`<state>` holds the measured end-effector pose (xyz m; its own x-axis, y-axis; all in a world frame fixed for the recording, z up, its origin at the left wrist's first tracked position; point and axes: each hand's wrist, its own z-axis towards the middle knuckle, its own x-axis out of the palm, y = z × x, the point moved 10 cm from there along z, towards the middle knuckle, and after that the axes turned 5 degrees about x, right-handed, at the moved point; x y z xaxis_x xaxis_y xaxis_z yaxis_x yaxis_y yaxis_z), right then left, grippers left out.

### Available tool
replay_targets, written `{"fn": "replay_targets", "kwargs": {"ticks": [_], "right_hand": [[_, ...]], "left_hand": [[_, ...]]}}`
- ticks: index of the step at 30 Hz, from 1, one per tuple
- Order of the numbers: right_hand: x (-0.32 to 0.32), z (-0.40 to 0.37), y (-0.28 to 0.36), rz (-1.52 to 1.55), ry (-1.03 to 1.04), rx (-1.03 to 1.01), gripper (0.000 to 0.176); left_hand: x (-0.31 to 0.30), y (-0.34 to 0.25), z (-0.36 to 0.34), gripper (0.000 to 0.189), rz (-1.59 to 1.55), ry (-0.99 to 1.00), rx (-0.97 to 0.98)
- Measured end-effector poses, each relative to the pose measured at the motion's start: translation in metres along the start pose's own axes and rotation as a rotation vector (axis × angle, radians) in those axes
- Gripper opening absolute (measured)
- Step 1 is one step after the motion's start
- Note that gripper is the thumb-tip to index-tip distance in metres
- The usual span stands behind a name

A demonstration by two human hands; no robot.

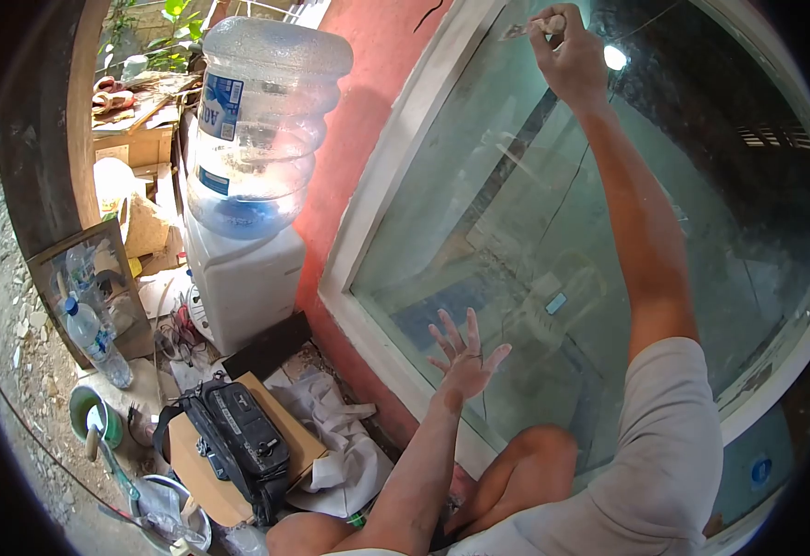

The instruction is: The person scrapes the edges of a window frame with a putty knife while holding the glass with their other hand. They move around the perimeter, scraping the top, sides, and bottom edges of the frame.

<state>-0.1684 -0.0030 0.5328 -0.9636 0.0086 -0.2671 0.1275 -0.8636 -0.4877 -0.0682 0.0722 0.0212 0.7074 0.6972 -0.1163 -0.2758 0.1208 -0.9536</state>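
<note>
My right hand (573,60) is raised high near the top of the window's white frame. Its fingers are closed around a small pale thing with a flat, thin end (514,31), whose exact kind I cannot tell. Lower down, my left hand (465,357) is open with its fingers spread, and whitish dust covers its skin. It overlaps the lower part of the large glass pane (516,232). The white window frame (382,176) surrounds the glass, set in a reddish wall (354,111).
To the left, a large water bottle (270,120) sits upside down on a white dispenser (247,278). A black bag (238,435) lies on cardboard (298,445) beside white cloth (331,473). Nearby are a small water bottle (99,343), a framed mirror (127,296) and a bucket (81,403).
</note>
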Motion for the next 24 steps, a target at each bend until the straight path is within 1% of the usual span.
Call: {"fn": "replay_targets", "kwargs": {"ticks": [2, 3, 5, 7, 9, 10, 11, 13, 14, 16, 18, 20, 21, 23, 24], "right_hand": [[-0.008, -0.001, 0.002, -0.006, -0.082, -0.015, 0.021], [-0.006, -0.005, 0.003, -0.008, -0.079, -0.013, 0.021], [0.004, -0.011, 0.001, 0.028, -0.006, 0.042, 0.02], [0.002, -0.005, 0.001, -0.022, 0.008, 0.019, 0.021], [-0.005, -0.012, -0.009, -0.005, -0.023, 0.141, 0.021], [-0.003, -0.013, 0.002, -0.061, 0.011, 0.082, 0.021], [-0.007, -0.011, 0.006, -0.06, 0.01, 0.079, 0.021], [-0.011, -0.007, 0.034, -0.188, -0.002, -0.105, 0.023], [-0.005, -0.012, 0.033, -0.185, 0.002, -0.103, 0.023], [0.004, -0.025, 0.02, 0.067, 0.007, 0.065, 0.022], [0.0, -0.023, 0.023, 0.04, -0.016, 0.028, 0.021], [-0.008, -0.021, 0.028, -0.128, -0.069, -0.04, 0.02], [-0.004, -0.026, 0.027, -0.126, -0.07, -0.04, 0.02], [0.011, -0.041, -0.002, 0.004, 0.025, 0.178, 0.02], [0.008, -0.037, 0.0, 0.003, 0.025, 0.176, 0.02]], "left_hand": [[0.001, 0.003, -0.001, 0.112, 0.031, 0.014, -0.023], [0.002, 0.004, -0.003, 0.112, 0.03, 0.017, -0.025], [0.0, 0.001, -0.001, 0.112, 0.014, 0.006, -0.006], [0.0, 0.001, 0.001, 0.111, 0.014, 0.001, -0.008], [0.003, 0.004, -0.003, 0.111, 0.016, 0.01, -0.02], [0.003, 0.004, -0.002, 0.111, 0.019, 0.009, -0.016], [0.001, 0.003, 0.0, 0.111, 0.021, 0.005, -0.011], [0.002, 0.003, 0.002, 0.111, 0.024, 0.003, -0.009], [0.003, 0.005, 0.001, 0.111, 0.033, 0.008, -0.01], [0.003, 0.005, -0.002, 0.111, 0.025, 0.012, -0.015], [0.003, 0.002, 0.0, 0.111, 0.013, 0.007, -0.009], [0.001, 0.002, -0.001, 0.111, 0.026, -0.003, -0.011], [0.0, 0.004, 0.0, 0.111, 0.027, -0.005, -0.011], [0.002, 0.004, 0.0, 0.111, 0.013, -0.016, 0.008], [0.003, 0.003, 0.001, 0.111, 0.012, -0.017, 0.009]]}}
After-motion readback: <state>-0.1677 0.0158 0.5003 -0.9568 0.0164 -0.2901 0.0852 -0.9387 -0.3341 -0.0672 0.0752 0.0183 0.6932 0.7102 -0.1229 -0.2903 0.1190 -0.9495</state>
